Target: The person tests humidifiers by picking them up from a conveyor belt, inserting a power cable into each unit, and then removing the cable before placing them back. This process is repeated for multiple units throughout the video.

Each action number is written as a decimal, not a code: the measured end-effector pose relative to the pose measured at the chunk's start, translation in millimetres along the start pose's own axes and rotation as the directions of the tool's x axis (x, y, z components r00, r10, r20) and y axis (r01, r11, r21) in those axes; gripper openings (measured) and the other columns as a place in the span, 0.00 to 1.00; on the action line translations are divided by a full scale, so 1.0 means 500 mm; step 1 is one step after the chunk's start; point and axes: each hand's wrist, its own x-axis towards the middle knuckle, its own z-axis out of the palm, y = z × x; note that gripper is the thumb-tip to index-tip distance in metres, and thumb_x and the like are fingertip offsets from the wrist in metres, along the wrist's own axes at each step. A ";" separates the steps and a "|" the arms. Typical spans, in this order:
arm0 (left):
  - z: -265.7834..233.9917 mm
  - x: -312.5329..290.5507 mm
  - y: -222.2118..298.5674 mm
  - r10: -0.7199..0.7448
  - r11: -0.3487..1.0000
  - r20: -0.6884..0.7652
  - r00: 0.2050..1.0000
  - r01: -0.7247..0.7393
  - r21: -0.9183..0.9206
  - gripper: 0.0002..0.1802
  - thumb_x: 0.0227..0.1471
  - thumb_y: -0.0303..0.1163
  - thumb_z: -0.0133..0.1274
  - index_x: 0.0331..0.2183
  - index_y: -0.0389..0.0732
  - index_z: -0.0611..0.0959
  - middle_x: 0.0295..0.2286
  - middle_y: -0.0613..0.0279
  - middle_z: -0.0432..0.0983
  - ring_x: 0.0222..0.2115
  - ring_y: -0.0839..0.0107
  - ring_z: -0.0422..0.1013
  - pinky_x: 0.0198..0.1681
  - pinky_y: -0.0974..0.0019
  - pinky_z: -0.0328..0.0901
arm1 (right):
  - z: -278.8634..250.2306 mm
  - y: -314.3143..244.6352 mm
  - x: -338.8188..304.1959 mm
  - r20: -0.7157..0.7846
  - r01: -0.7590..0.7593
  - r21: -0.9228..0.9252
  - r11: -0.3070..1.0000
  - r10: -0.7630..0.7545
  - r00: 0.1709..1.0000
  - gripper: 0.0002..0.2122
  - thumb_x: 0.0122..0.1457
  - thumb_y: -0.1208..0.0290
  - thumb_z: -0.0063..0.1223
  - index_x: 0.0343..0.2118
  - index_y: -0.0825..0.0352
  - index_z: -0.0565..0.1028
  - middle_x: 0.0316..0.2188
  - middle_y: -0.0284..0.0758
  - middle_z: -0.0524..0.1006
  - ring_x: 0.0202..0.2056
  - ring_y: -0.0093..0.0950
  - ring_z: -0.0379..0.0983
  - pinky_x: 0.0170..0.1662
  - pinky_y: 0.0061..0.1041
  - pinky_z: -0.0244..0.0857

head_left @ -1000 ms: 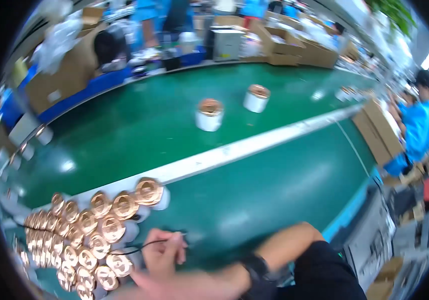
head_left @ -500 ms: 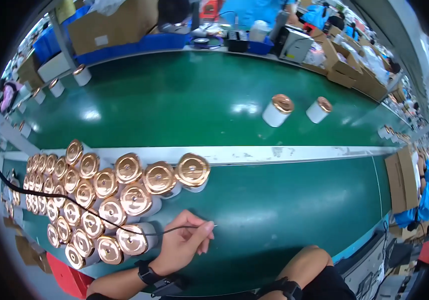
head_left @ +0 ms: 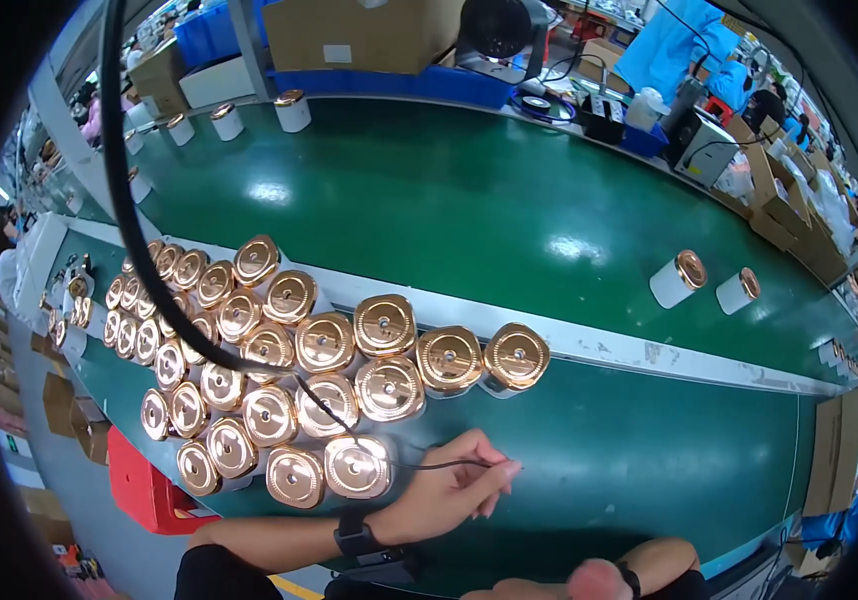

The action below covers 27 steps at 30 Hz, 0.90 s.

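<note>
My left hand [head_left: 454,488] pinches the thin end of a black cable [head_left: 187,328] between thumb and fingers, over the green work surface. From that hand the cable runs left across the gold-topped white canisters [head_left: 390,389], then climbs to the top of the view. The closest canister [head_left: 358,467] stands just left of my wrist. Two more canisters end the back row, the last one [head_left: 517,356] beyond my fingertips. My right hand [head_left: 589,582] is low at the bottom edge, partly cut off, and its fingers cannot be made out.
A pale rail [head_left: 609,350] divides my bench from a green conveyor [head_left: 399,190] carrying spaced canisters, two of them at the right [head_left: 678,279]. Cardboard boxes [head_left: 837,450] stand at the right end. A red stool [head_left: 149,487] is on the floor at lower left.
The view has turned, so the bench appears tilted and the canisters lie further right in it. My left hand still pinches the cable end. My right hand has come into view at the bottom.
</note>
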 end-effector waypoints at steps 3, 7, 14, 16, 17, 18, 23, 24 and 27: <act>0.002 -0.002 0.009 -0.014 1.000 0.022 1.000 0.014 0.009 0.07 0.60 0.30 0.53 0.36 0.39 0.71 0.27 0.60 0.76 0.20 0.79 0.71 0.19 0.77 0.62 | -0.020 0.008 0.004 -0.006 -0.071 -0.031 0.997 0.071 0.997 0.41 0.66 0.39 0.23 0.59 0.83 0.59 0.58 0.53 0.66 0.57 0.39 0.67 0.61 0.32 0.57; 0.005 0.002 0.014 -0.020 0.999 0.000 1.000 0.020 0.034 0.08 0.60 0.30 0.52 0.36 0.39 0.70 0.27 0.60 0.77 0.20 0.79 0.71 0.19 0.77 0.62 | -0.041 0.004 -0.001 -0.057 -0.206 -0.027 0.978 0.204 0.977 0.36 0.68 0.45 0.25 0.57 0.81 0.64 0.55 0.52 0.70 0.55 0.37 0.69 0.59 0.30 0.59; 0.008 0.003 0.014 -0.043 0.998 -0.043 0.998 0.045 0.045 0.08 0.59 0.30 0.54 0.34 0.40 0.71 0.27 0.61 0.76 0.20 0.81 0.69 0.19 0.78 0.60 | -0.038 -0.003 0.006 -0.108 -0.249 -0.219 0.944 0.230 0.967 0.26 0.70 0.56 0.31 0.48 0.77 0.74 0.47 0.45 0.77 0.48 0.30 0.73 0.53 0.25 0.62; 0.018 0.007 0.014 -0.033 0.998 -0.025 0.999 0.034 0.048 0.08 0.59 0.29 0.54 0.35 0.39 0.71 0.27 0.60 0.76 0.19 0.80 0.70 0.19 0.78 0.61 | -0.027 -0.009 0.006 -0.049 -0.112 -0.493 0.863 0.101 0.994 0.22 0.69 0.60 0.36 0.44 0.76 0.77 0.43 0.42 0.79 0.44 0.28 0.74 0.50 0.24 0.63; 0.020 0.006 0.014 -0.030 0.998 -0.025 0.999 0.031 0.051 0.08 0.59 0.29 0.54 0.35 0.39 0.71 0.27 0.59 0.77 0.19 0.80 0.70 0.19 0.78 0.61 | -0.002 -0.024 0.014 -0.056 -0.104 -0.494 0.863 0.088 0.995 0.22 0.69 0.60 0.36 0.44 0.76 0.77 0.43 0.42 0.79 0.44 0.28 0.74 0.50 0.24 0.63; 0.019 0.006 0.014 -0.035 0.998 -0.018 0.999 0.036 0.049 0.08 0.59 0.29 0.54 0.35 0.39 0.71 0.27 0.59 0.77 0.19 0.80 0.70 0.19 0.78 0.61 | 0.044 -0.051 0.038 -0.229 -0.335 -0.605 0.722 0.245 0.942 0.21 0.69 0.60 0.38 0.42 0.75 0.77 0.41 0.40 0.79 0.42 0.26 0.74 0.48 0.23 0.63; 0.009 0.004 0.013 -0.030 0.998 -0.050 0.998 0.033 0.061 0.08 0.59 0.29 0.54 0.35 0.38 0.71 0.26 0.59 0.77 0.19 0.79 0.71 0.18 0.77 0.61 | -0.018 -0.022 0.035 -0.167 -0.328 -0.601 0.729 0.287 0.943 0.17 0.66 0.61 0.46 0.37 0.74 0.78 0.34 0.36 0.79 0.36 0.22 0.73 0.42 0.21 0.63; 0.014 0.007 0.015 -0.029 0.998 -0.039 0.999 0.032 0.057 0.08 0.59 0.29 0.54 0.35 0.38 0.71 0.26 0.59 0.77 0.19 0.79 0.71 0.18 0.77 0.62 | -0.046 0.002 0.019 0.032 -0.091 -0.487 0.869 0.122 0.992 0.17 0.66 0.61 0.47 0.36 0.74 0.78 0.33 0.35 0.79 0.35 0.22 0.73 0.41 0.20 0.63; 0.014 0.011 0.012 -0.026 0.998 -0.037 0.999 0.028 0.055 0.08 0.59 0.29 0.54 0.35 0.37 0.72 0.26 0.59 0.77 0.19 0.79 0.71 0.18 0.77 0.62 | -0.047 0.011 0.030 0.049 -0.079 -0.479 0.874 0.117 0.992 0.17 0.66 0.59 0.47 0.35 0.73 0.77 0.31 0.34 0.78 0.34 0.19 0.72 0.40 0.20 0.63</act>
